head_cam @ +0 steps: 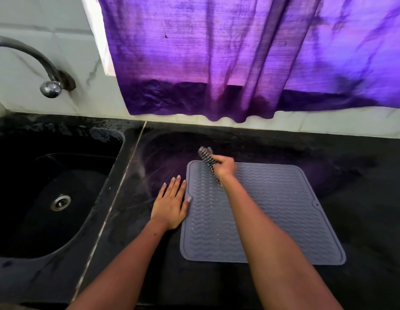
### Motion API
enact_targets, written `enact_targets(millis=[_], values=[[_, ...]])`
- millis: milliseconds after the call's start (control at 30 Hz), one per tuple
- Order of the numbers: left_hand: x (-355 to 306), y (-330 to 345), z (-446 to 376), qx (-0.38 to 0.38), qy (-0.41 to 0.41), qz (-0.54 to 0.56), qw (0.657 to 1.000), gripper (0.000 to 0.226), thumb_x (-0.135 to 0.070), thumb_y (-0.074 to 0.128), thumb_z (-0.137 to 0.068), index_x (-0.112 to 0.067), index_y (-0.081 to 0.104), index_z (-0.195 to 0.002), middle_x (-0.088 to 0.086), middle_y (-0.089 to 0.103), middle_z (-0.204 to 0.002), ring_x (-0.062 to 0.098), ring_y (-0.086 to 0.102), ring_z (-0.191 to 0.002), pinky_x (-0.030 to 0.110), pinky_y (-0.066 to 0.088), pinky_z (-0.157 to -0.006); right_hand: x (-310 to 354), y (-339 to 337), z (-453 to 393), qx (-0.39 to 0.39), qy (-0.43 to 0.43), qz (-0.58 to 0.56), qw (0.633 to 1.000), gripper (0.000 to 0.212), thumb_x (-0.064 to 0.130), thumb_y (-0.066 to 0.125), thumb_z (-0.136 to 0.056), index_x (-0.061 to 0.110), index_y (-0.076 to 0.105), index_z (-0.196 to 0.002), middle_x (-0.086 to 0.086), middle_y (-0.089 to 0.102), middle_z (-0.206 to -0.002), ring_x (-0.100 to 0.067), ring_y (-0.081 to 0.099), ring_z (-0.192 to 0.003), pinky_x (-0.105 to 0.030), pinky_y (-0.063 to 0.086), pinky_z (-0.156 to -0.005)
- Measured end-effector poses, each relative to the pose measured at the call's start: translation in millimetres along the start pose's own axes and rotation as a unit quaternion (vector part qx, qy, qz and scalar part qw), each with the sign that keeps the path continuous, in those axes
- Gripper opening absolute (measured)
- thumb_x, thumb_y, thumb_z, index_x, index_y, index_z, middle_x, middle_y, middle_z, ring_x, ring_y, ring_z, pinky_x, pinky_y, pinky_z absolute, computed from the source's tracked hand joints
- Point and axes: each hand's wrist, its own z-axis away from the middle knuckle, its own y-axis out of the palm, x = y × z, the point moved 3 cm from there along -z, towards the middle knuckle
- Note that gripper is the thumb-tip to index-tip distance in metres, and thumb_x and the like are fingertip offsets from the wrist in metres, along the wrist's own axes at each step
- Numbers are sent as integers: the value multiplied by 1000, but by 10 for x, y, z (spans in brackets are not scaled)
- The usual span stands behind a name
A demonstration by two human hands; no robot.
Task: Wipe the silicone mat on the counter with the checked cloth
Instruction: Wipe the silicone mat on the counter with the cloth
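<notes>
Silicone mat (268, 211) flat on dark tabletop (362, 220), grey, wavy-ribbed, squared to the near edge, just right of centre. Left hand (170, 205) at the mat's 9 o'clock edge, palm down, fingers straight and spread on the tabletop, thumb tip touching the raised rim; grip open, holding nothing. Likely there as an anchor, so that the light mat does not slide or ripple under a stroke. Right hand (224, 167) at the mat's 11 o'clock corner, fingers curled round the checked cloth (208, 158); grip closed on the bunched cloth, one end sticking out past the far rim, a tail trailing down toward the wrist. Bunched rather than spread, presumably for firm pressure into the ribs. Start at the far corner suggests strokes drawn toward the body, or across toward 3 o'clock. Small pale specks among the ribs, droplets or crumbs, cannot tell which. Sink (60, 198) at 9 o'clock, well apart from the mat, tap (38, 61) above it; purple curtain (217, 63) hanging at 12 o'clock, clear of the tabletop.
</notes>
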Motion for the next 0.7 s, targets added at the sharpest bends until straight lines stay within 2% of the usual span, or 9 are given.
enact_targets(millis=[67, 167, 267, 333, 433, 500, 600, 700], values=[[4, 3, -2, 0, -2, -4, 1000, 82, -59, -11, -79, -17, 5, -148, 2, -1, -157, 14, -6, -144, 35, -7, -117, -8, -154, -111, -49, -8, -22, 999, 40, -6, 54, -87, 16, 68, -117, -8, 64, -122, -22, 58, -114, -29, 44, -102], [29, 35, -13, 1, -3, -12, 1000, 92, -69, -21, -74, -19, 2, -148, 0, -2, -157, 12, -7, -144, 35, -6, -117, 32, -241, -76, -76, -155, 111, 979, 52, -15, 52, -81, 20, 68, -116, -4, 66, -117, -19, 61, -106, -24, 45, -100], [39, 52, -25, -7, -6, -14, 1000, 97, -69, -27, -70, -19, 3, -148, 0, -2, -157, 12, -5, -144, 33, -6, -117, -51, -128, -1, -30, -266, 257, 929, 50, -9, 57, -81, 26, 68, -115, 1, 66, -120, -20, 61, -109, -33, 46, -100], [35, 48, -23, -11, -7, -17, 1000, 95, -68, -27, -71, -20, 2, -148, 0, -1, -157, 11, -6, -143, 32, -7, -117, -193, -40, 69, 31, -279, 367, 887, 46, -1, 51, -88, 29, 64, -120, 2, 62, -126, -21, 56, -115, -35, 42, -102], [21, 43, -22, -20, -9, -12, 1000, 93, -67, -26, -73, -19, 3, -148, 0, 1, -156, 7, -10, -140, 31, -8, -116, -358, -11, 156, 61, -294, 409, 862, 48, 3, 42, -93, 31, 54, -131, 5, 48, -142, -19, 41, -131, -33, 28, -111], [18, 45, -13, -22, -9, -11, 1000, 90, -66, -24, -75, -20, 4, -147, 0, 1, -156, 7, -10, -139, 30, -8, -115, -373, -20, 144, 60, -298, 407, 861, 50, 2, 43, -93, 31, 52, -132, 7, 45, -144, -18, 38, -133, -33, 26, -112], [38, 55, -10, -23, -11, -11, 1000, 85, -64, -19, -79, -21, 6, -147, 0, 2, -156, 8, -8, -140, 29, -9, -115, -326, -47, 89, 65, -287, 387, 874, 54, -3, 51, -87, 34, 57, -126, 5, 54, -135, -19, 47, -124, -33, 36, -105], [38, 58, -16, -21, -12, -16, 1000, 85, -65, -20, -78, -22, 5, -147, -1, 0, -156, 8, -8, -141, 29, -8, -115, -262, -110, 29, 69, -234, 364, 899, 54, -4, 53, -85, 38, 63, -117, -2, 61, -123, -24, 55, -116, -34, 41, -99]])
